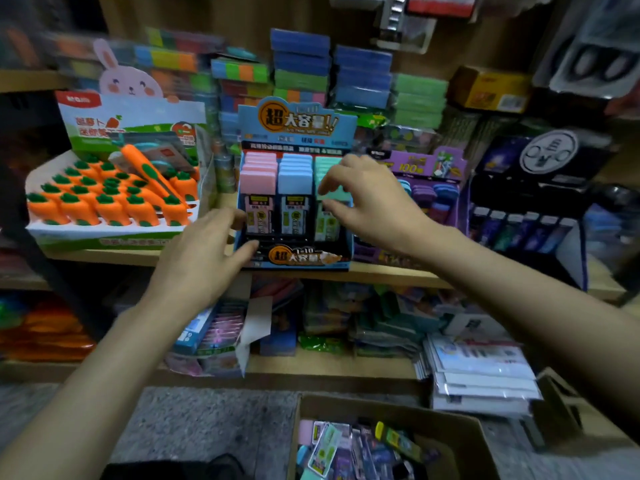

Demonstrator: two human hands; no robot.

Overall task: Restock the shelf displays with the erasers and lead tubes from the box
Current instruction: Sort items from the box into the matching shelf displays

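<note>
As LH [204, 258] touches display [298, 258] corner, RH [374, 202] pinches tube [327, 225].

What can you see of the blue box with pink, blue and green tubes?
The blue box looks like cardboard, with a printed header card on top. It stands upright on the wooden shelf between the carrot tray and a purple display. Three rows of tubes sit in it: pink, blue, green. The left hand touches its front left corner; the right hand pinches the front green tube.
</note>
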